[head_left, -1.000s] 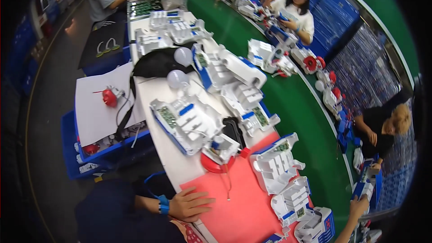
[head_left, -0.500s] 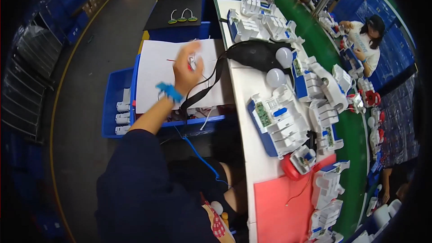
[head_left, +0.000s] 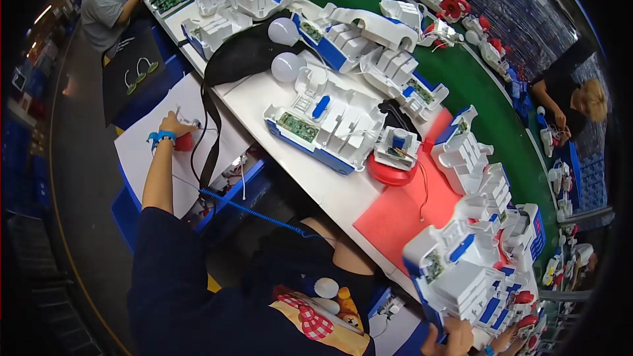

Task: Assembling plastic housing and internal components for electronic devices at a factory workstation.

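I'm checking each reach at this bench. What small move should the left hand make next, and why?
Probably lift the red part and bring it back toward the red mat: the left hand is closed on it over the white sheet, away from the white housings.

Few packages or signs in view. A black bag (head_left: 132,72) with a pale looped mark on its side stands at far left, beside the blue bins. Blue crates (head_left: 583,191) stacked at right, past the green belt (contents too small to tell). A small lit screen (head_left: 18,79) sits at the dark left edge. No labels or signs can be made out.
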Demonstrator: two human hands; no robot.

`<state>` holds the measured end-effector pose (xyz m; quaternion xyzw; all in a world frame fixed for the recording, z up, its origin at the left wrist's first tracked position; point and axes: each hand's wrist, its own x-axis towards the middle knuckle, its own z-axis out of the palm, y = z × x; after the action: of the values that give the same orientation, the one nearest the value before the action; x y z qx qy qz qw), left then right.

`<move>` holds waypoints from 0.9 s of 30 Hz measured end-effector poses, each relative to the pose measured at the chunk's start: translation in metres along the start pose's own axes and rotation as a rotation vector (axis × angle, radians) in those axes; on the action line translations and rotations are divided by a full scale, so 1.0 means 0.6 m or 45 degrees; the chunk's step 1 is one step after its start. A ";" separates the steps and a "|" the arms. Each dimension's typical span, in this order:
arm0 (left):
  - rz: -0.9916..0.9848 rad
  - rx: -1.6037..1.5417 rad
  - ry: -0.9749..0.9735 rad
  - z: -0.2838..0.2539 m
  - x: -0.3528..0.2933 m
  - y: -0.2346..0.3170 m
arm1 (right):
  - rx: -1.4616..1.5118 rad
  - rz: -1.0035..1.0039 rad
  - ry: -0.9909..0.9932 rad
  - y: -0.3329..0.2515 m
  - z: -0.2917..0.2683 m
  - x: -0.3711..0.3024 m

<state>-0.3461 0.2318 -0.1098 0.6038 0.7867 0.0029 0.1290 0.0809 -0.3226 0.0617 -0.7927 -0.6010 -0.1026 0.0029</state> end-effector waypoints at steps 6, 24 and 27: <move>0.078 -0.082 0.241 0.013 -0.018 -0.024 | 0.205 -0.057 -0.020 -0.035 0.026 0.023; 0.846 -1.813 1.159 -0.176 -0.167 -0.002 | 0.102 0.079 0.182 -0.002 0.078 0.029; 1.132 -2.318 0.766 -0.199 -0.199 0.008 | 0.326 0.009 0.275 -0.039 0.075 0.049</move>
<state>-0.3381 0.1380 0.0303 0.4876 0.1954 0.7884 0.3202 0.0732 -0.2826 0.0196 -0.7724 -0.6025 -0.1098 0.1686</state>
